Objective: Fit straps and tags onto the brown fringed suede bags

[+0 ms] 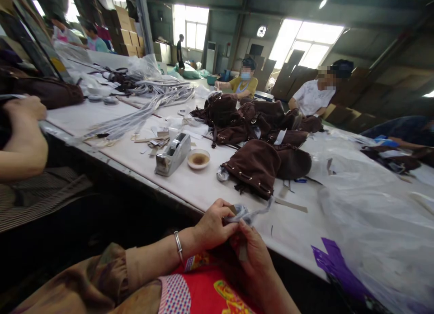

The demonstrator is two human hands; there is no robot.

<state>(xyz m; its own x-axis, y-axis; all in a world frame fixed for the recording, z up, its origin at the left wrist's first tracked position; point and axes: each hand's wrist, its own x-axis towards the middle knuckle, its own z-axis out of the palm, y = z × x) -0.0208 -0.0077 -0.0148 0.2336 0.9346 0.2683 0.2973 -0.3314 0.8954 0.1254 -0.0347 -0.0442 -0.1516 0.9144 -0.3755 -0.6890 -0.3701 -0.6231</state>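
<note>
My left hand (215,223) and my right hand (252,250) meet at the table's front edge. Between their closed fingers is a bunched strip of thin, clear plastic wrap (242,212), with a small brown piece showing at the left fingertips. A loose tail of the wrap runs up toward a dark brown drawstring bag (252,164) lying on its side just beyond; whether they are joined I cannot tell. The bag has metal eyelets along its mouth and pale stuffing at one end.
A tape dispenser (173,154) and a small white dish (198,159) stand left of the bag. More brown bags (254,117) are heaped behind it. Plastic-wrapped straps (145,103) lie far left, clear plastic sheeting (366,210) right. A neighbour's arm (25,146) is at left; other people sit across.
</note>
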